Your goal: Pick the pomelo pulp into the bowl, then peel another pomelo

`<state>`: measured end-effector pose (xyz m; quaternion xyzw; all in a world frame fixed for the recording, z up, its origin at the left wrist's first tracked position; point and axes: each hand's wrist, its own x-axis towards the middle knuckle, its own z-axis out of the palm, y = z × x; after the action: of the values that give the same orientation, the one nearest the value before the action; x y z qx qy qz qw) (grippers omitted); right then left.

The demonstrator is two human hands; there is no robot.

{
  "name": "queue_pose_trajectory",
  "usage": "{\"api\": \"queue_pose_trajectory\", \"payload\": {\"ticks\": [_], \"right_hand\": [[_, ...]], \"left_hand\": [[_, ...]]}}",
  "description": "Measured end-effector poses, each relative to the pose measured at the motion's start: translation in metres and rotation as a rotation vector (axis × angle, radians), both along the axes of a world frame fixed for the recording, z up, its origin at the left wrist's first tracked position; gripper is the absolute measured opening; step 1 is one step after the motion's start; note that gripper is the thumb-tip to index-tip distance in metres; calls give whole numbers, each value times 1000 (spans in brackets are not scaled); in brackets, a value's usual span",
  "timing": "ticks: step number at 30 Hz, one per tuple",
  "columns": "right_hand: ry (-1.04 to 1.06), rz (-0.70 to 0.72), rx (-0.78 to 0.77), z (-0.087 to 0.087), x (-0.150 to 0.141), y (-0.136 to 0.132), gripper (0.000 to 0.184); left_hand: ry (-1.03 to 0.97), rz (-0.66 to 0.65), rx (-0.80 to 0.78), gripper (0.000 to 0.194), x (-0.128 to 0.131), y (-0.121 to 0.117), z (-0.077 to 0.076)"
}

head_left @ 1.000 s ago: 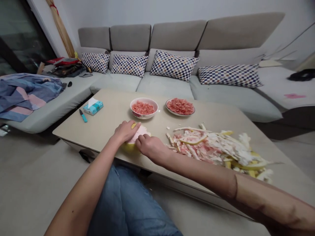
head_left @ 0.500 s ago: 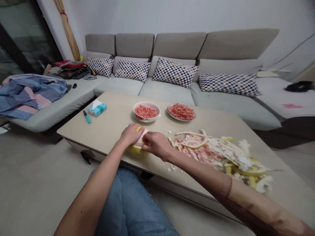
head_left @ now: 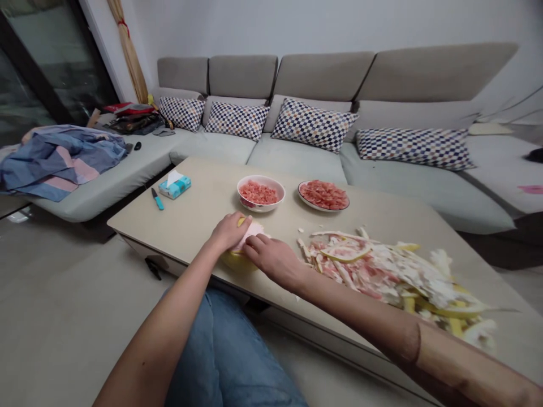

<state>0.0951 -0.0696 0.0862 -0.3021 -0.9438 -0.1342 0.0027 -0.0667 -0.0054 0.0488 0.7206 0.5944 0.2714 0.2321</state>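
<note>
A pomelo piece (head_left: 250,233) with yellow rind and pale pink pith rests at the near edge of the low beige table (head_left: 199,209). My left hand (head_left: 229,230) curls over its left side and holds it. My right hand (head_left: 274,259) grips its right side, fingers bent onto the pink pith. To the right, a heap of peel and pith scraps (head_left: 394,268) spreads across the table. Behind my hands stand a white bowl of pink pulp (head_left: 260,193) and a plate of pink pulp (head_left: 323,195).
A tissue pack (head_left: 175,185) and a small teal-handled knife (head_left: 157,198) lie at the table's left. A grey sectional sofa (head_left: 297,152) with checkered cushions wraps around behind. Blue and pink clothes (head_left: 63,158) are piled on its left arm. My jeans-clad knee (head_left: 229,356) is below the table edge.
The camera has shifted slightly, so the scene sits further right. My right hand's fingers have slid onto the pink pith. The left hand stays on the fruit.
</note>
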Motion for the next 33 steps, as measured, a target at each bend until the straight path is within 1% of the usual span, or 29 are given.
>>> {"api": "queue_pose_trajectory", "payload": {"ticks": [4,7,10,13,15,16,18,20,22,23,25,30,33], "right_hand": [[-17,9,-66,6,-14,0,26],[-41,-26,-55,6,-26,-3,28],[-44,-44,-19,0,-36,-4,31],[-21,-20,-4,-10,-37,2,28],[55,21,11,-17,-31,7,25],[126,44,24,-20,-27,9,24],[325,69,44,-26,-17,11,24],[536,70,32,-32,-9,7,25],[667,45,5,-36,-4,1,24],[689,28,-5,-37,-3,-2,23],[683,-20,-13,-38,-4,-8,21],[652,-201,-24,-33,-10,-15,8],[643,-254,-4,-35,-12,-15,5]], "left_hand": [[-26,-7,-8,47,-2,3,-2],[-45,-15,-19,49,-3,4,-3],[-60,-29,-37,47,-5,4,-2],[-68,-30,-48,47,-9,1,-1],[-69,-25,-53,51,-10,-3,1],[-68,-22,-55,52,-10,-4,1],[-63,-10,-58,52,-9,-7,2],[-54,7,-59,52,-7,-8,1],[-44,27,-60,52,-5,-7,1],[-40,35,-60,52,-3,-7,1],[-30,47,-59,52,-2,-7,1],[-14,71,-39,51,-2,-11,3],[-5,102,-21,48,-3,-15,4]]}}
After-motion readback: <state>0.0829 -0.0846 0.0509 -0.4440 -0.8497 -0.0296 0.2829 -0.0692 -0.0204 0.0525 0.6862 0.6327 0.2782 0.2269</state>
